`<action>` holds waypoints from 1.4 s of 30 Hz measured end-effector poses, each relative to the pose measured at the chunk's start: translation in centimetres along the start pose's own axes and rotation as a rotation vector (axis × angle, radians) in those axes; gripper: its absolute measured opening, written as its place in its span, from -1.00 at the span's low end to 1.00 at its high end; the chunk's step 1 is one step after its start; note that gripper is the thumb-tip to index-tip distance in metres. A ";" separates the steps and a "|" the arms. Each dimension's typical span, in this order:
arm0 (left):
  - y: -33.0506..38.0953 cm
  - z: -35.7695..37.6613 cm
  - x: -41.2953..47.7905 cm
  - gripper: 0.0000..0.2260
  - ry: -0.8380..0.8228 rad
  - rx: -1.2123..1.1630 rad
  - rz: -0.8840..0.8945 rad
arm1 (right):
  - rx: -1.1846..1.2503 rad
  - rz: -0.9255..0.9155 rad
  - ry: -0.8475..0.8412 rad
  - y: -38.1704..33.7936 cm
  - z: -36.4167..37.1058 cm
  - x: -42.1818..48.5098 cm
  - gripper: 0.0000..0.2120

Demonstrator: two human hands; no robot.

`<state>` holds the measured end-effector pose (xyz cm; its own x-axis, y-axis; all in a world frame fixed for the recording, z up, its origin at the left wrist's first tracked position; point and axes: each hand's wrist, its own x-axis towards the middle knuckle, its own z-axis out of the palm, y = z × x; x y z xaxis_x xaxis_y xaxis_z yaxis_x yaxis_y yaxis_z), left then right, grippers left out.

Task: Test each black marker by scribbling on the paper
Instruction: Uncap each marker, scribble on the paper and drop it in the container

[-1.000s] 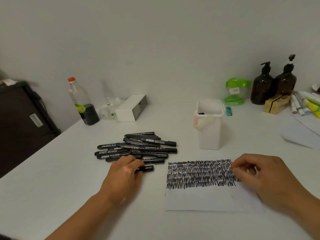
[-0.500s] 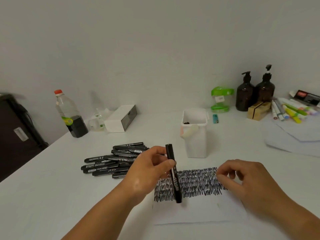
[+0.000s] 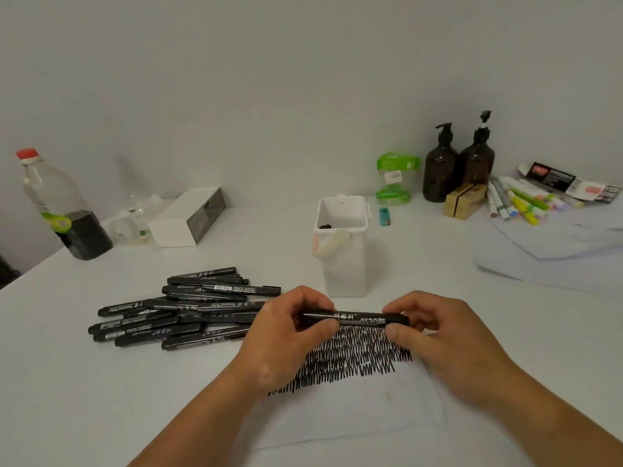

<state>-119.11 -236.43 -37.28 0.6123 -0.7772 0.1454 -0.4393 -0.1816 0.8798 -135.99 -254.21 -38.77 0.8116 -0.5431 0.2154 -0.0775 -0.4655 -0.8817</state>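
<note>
Both hands are clamped on one black marker (image 3: 357, 320), which is held level and crosswise above the far edge of the paper (image 3: 354, 419). The left hand (image 3: 286, 335) has its fingers curled round the marker's left end; the right hand (image 3: 438, 342) pinches the right end between thumb and fingers. Printed lettering on the barrel faces up. Whether the cap is seated cannot be told.

The paper lies flat on the white tabletop (image 3: 84, 399) directly under the hands. Dense rows of black scribble (image 3: 357, 355) fill its far half — the near half is bare.

A pile of black markers (image 3: 175, 315) lies on the tabletop just left of the left hand, most of them pointing left to right. A white container (image 3: 344, 264) stands just beyond the hands. Along the wall stand a red-capped bottle (image 3: 57, 210), a white box (image 3: 188, 217) and two brown pump bottles (image 3: 441, 170) — with coloured markers (image 3: 519, 203) at far right.
</note>
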 end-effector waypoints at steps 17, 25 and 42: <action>0.4 3.4 -2.0 -0.75 -0.172 0.404 0.408 | 0.411 0.027 -0.100 -2.6 3.2 -1.1 -0.94; 0.8 3.1 -2.4 -0.60 -0.125 0.434 0.412 | 0.483 0.102 -0.195 -2.8 3.3 -1.2 -0.92; -0.6 2.6 -1.6 -0.37 -0.105 0.547 0.347 | 0.613 0.040 0.137 -2.4 1.0 -0.1 -0.92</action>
<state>-121.54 -236.68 -39.24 0.3197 -0.8953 0.3102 -0.8876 -0.1683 0.4288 -135.34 -252.36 -37.11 0.7301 -0.6553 0.1937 0.2730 0.0199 -0.9618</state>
